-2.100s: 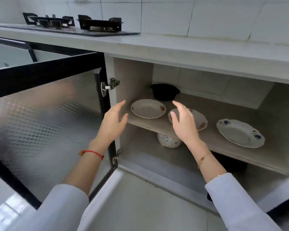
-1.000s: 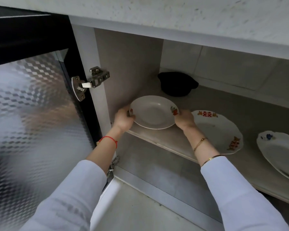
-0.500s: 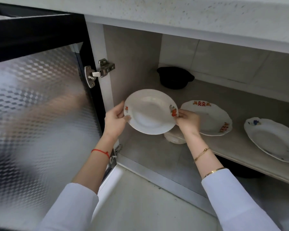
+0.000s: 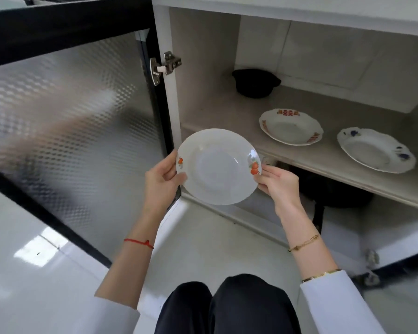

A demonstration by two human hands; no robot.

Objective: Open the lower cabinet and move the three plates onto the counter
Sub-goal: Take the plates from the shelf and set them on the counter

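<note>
fruit plate (image 4: 217,167) lifted clear of shelf (image 4: 323,157); left hand (image 4: 161,182), right hand (image 4: 276,183) pinch opposite rims, palms facing

You are holding a white plate (image 4: 219,167) showing orange fruit motifs at its left and right rim. Right of centre, a white plate (image 4: 290,127) is wearing red-orange rim patterns; further right, another (image 4: 375,150) is showing blue flowers. A black pot (image 4: 255,83) is sitting above them; the door (image 4: 65,112) at left is showing a silvery diamond texture in a black frame.

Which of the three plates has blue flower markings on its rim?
The plate with blue flowers, rightmost on the cabinet shelf. The shelf plate beside it has red-orange patterns, and the plate held in both hands has orange fruit motifs.
</note>
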